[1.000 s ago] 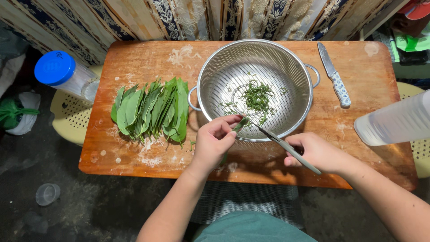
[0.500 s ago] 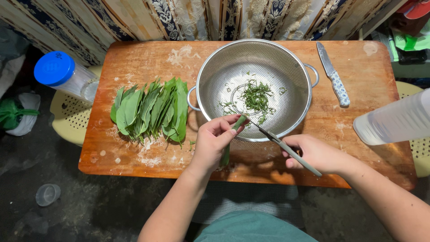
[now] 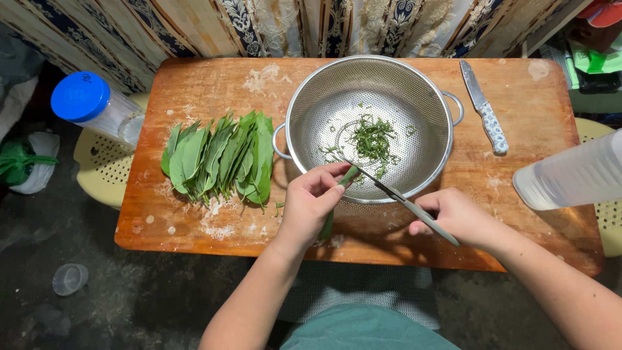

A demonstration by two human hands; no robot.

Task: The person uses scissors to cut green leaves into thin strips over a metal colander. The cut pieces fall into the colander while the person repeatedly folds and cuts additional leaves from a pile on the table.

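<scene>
Over the near rim of a steel colander (image 3: 311,97), the left hand (image 3: 314,202) pinched a rolled green leaf (image 3: 348,176) while the right hand (image 3: 457,217) gripped scissors (image 3: 395,194) cutting it.

I see bare tabletop (image 3: 194,84) along the far-left corner. The colander (image 3: 369,126) fills the middle, leaves (image 3: 220,159) block the left, a knife (image 3: 484,109) lies far right. The right edge past it is open wood.
</scene>
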